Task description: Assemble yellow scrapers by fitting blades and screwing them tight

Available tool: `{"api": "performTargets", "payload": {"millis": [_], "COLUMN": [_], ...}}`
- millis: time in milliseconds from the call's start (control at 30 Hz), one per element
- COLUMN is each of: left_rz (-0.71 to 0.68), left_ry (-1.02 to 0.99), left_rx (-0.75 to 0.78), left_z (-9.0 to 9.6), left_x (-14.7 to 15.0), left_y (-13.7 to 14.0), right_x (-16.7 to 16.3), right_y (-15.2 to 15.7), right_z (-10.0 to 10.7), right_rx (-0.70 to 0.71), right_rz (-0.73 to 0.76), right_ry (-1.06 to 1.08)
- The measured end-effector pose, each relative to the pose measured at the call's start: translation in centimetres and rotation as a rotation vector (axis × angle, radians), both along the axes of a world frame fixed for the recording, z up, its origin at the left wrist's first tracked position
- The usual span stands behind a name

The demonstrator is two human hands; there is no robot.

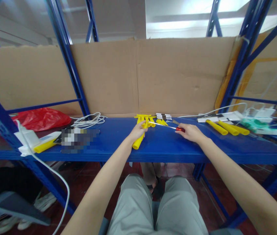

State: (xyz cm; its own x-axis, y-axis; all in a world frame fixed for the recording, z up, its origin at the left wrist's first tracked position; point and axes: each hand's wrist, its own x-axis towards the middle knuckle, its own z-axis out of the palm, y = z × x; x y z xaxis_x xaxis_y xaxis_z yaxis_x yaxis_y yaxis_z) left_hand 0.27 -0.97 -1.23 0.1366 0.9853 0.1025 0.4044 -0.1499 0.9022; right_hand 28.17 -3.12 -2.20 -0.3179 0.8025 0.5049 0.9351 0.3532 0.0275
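Note:
My left hand [138,131] is closed around a yellow plastic tube [138,142], whose round end points toward me near the shelf's front edge. In my right hand [191,132] is a screwdriver [180,129] with a red and black handle. Its long metal shaft reaches left, and the tip is close to the upper part of the held tube; whether it touches I cannot tell. Just behind my left hand lie several yellow T-shaped pieces [152,122]. Right of them are small yellow parts [162,122] and a row of black-and-white pieces [163,116].
The blue shelf [114,137] is backed by cardboard [109,78] between blue uprights. More yellow tubes [223,128] and a green-and-white object [258,125] lie at right. At left are a coiled white cable [89,120], a red plastic bag [42,119] and another yellow tube [44,146].

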Motion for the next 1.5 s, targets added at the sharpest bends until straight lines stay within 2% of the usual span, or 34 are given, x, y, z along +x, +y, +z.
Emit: {"api": "performTargets", "payload": {"millis": [167, 400, 633, 733, 933, 1133, 1333, 1500], "left_rz": [0.010, 0.018, 0.000, 0.014, 0.015, 0.006, 0.014, 0.018], "left_ry": [-0.011, -0.037, -0.051, -0.042, -0.033, -0.030, -0.016, 0.004], "left_rx": [-0.016, -0.027, -0.009, -0.019, -0.014, -0.008, 0.013, 0.018], "left_z": [0.33, 0.59, 0.45, 0.58, 0.59, 0.41, 0.42, 0.48], "left_x": [0.12, 0.24, 0.07, 0.19, 0.27, 0.27, 0.28, 0.29], "left_y": [-0.48, -0.75, -0.53, -0.72, -0.78, -0.54, -0.51, -0.56], "right_x": [-0.27, 0.02, 0.38, 0.44, 0.37, 0.40, 0.44, 0.43], "right_y": [-0.14, 0.23, 0.14, -0.03, 0.03, 0.28, -0.04, -0.15], "right_z": [-0.05, -0.18, -0.16, -0.11, -0.16, -0.09, -0.07, -0.05], "right_rx": [-0.007, -0.026, 0.164, 0.203, 0.201, 0.168, 0.208, 0.149], "right_rz": [-0.042, -0.021, -0.020, -0.013, -0.018, -0.094, -0.027, -0.003], "right_ry": [-0.027, 0.040, -0.039, -0.028, -0.020, -0.039, -0.080, -0.077]}}
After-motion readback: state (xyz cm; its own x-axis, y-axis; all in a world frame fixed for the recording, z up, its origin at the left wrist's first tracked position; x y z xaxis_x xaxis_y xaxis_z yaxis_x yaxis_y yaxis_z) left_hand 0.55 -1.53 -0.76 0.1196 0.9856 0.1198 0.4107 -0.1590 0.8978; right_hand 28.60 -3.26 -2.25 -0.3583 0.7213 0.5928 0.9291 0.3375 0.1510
